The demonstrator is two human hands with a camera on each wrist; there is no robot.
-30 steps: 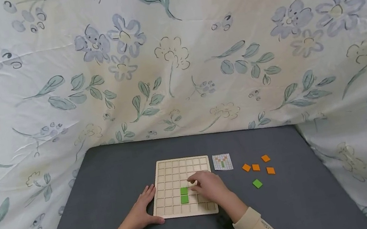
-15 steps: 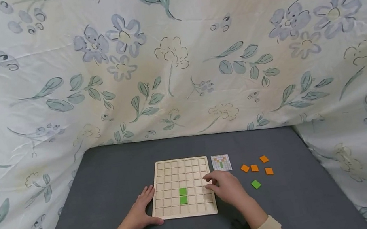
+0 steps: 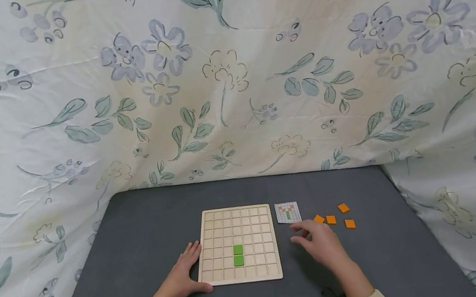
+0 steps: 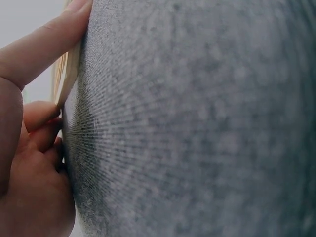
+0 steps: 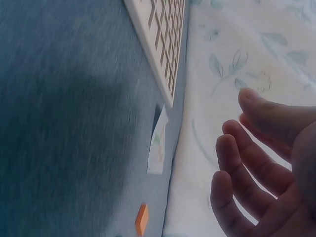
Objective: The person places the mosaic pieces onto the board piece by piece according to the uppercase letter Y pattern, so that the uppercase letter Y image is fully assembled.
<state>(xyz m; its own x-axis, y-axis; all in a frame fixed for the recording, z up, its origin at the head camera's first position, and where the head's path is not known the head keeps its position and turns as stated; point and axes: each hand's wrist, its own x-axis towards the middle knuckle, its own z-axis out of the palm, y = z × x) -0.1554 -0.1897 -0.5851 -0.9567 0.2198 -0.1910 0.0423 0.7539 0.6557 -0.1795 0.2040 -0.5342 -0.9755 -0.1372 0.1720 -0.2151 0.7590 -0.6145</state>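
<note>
A square wooden grid board (image 3: 260,259) lies on the dark table, with two green square tiles, a far one (image 3: 238,249) and a near one (image 3: 238,260), one behind the other in its cells. My left hand (image 3: 182,277) rests against the board's left front corner, fingers along the left edge and thumb at the front edge; the left wrist view shows the thumb (image 4: 49,47) touching the board's side. Right of the board my right hand (image 3: 323,245) is above the table, fingers loosely bent and apart. The right wrist view shows nothing between its fingers (image 5: 249,173).
A small printed pattern card (image 3: 287,212) lies by the board's upper right corner. Several orange square tiles, including one (image 3: 350,224), lie loose to the right, just beyond my right hand. A floral cloth (image 3: 229,92) hangs behind the table (image 3: 145,210).
My right hand has moved right, from over the board to above the table near the loose tiles, and now hides the loose green tile. My left hand stays at the board.
</note>
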